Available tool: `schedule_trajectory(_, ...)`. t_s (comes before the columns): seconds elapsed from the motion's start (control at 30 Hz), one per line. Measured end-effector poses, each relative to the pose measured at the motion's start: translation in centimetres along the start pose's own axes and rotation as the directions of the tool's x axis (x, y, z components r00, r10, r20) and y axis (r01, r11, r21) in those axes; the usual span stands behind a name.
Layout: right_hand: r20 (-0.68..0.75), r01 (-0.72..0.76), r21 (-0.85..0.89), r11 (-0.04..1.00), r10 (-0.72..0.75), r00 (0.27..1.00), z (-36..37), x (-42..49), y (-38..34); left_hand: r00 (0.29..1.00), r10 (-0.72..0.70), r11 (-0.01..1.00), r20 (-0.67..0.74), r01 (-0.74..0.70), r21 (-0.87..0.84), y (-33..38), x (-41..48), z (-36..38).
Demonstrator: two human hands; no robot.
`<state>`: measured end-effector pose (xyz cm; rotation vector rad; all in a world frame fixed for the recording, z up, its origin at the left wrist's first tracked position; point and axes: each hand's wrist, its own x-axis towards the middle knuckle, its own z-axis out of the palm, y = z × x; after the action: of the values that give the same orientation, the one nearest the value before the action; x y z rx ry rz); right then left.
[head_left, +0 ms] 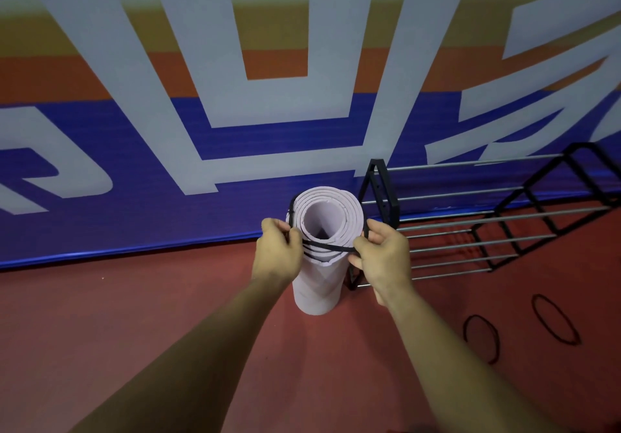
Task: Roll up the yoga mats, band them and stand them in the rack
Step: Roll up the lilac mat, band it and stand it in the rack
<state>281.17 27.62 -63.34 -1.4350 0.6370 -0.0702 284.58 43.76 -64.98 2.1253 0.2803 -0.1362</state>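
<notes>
- Yoga mat (316,289) position?
- Rolled, lilac, standing on end on the red floor (168,315). Spiral end faces up at the head camera, hollow core visible. It sits close in front of the blue banner (134,204), which has big pale lettering and an orange stripe higher up.
- In the rack (392,204) yet?
- No. Mat stands outside it, on the floor. Rack is just right of the mat, black frame. Its nearest end frame is beside the mat's top edge. Cannot tell whether they touch.
- Band?
- Black elastic band (331,247) is stretched over the mat's top. Far side hooks round the back of the rim on the left. Near side runs as a taut straight line across the front of the spiral, between the two hands. Not yet down on the body of the roll.
- Left hand (279,254)?
- At the left edge of the mat's top, fingers curled, pinching the band against the side of the roll.
- Right hand (383,257)?
- At the right edge, thumb and fingers pinching the band's other end. Both forearms bare, reaching in from the bottom of the view.
- Anything else down there?
- One loose band (479,316) lies flat on the floor right of the right forearm. A second loose band (537,295) lies further right. Both are black loops, apart from each other, well apart from the mat, in front of the rack.
</notes>
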Motion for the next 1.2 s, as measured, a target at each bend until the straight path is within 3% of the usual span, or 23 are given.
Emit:
schedule_trajectory(0.23, 0.027, 0.015, 0.026, 1.000, -0.016, 1.000, 0.1, 0.1, 1.3, 0.989, 0.119, 0.993, 0.092, -0.119, 0.000, -0.7, -0.8, -0.4)
schedule_trajectory(0.33, 0.058, 0.084, -0.066, 0.994, -0.080, 0.995, 0.0, 0.4, 2.6, 0.984, 0.134, 0.991, 0.119, -0.129, -0.045, -1.3, -1.1, -0.3)
schedule_trajectory(0.57, 0.138, 0.142, -0.147, 0.979, -0.122, 0.983, -0.8, 0.3, 3.3, 0.994, 0.052, 0.973, 0.101, -0.027, -0.228, -2.2, -1.1, -0.2)
schedule_trajectory(0.8, 0.230, 0.176, -0.222, 0.959, -0.124, 0.965, -1.1, 0.0, 2.8, 0.993, 0.033, 0.979, 0.115, -0.009, -0.203, -2.9, -2.3, -0.5)
schedule_trajectory(0.9, 0.226, 0.231, -0.296, 0.927, -0.167, 0.960, -1.3, -0.2, 3.3, 0.995, 0.060, 0.984, 0.074, -0.046, -0.175, -3.1, -2.9, 0.0)
schedule_trajectory(1.03, 0.205, 0.270, -0.362, 0.892, -0.206, 0.957, -1.1, -0.1, 4.2, 0.998, -0.050, 0.977, -0.047, 0.039, -0.211, -2.6, -3.1, 0.6)
schedule_trajectory(1.2, 0.183, 0.218, -0.306, 0.927, -0.167, 0.969, -1.0, -0.4, 3.9, 0.993, -0.016, 0.999, -0.119, 0.012, -0.031, -2.3, -3.3, 0.4)
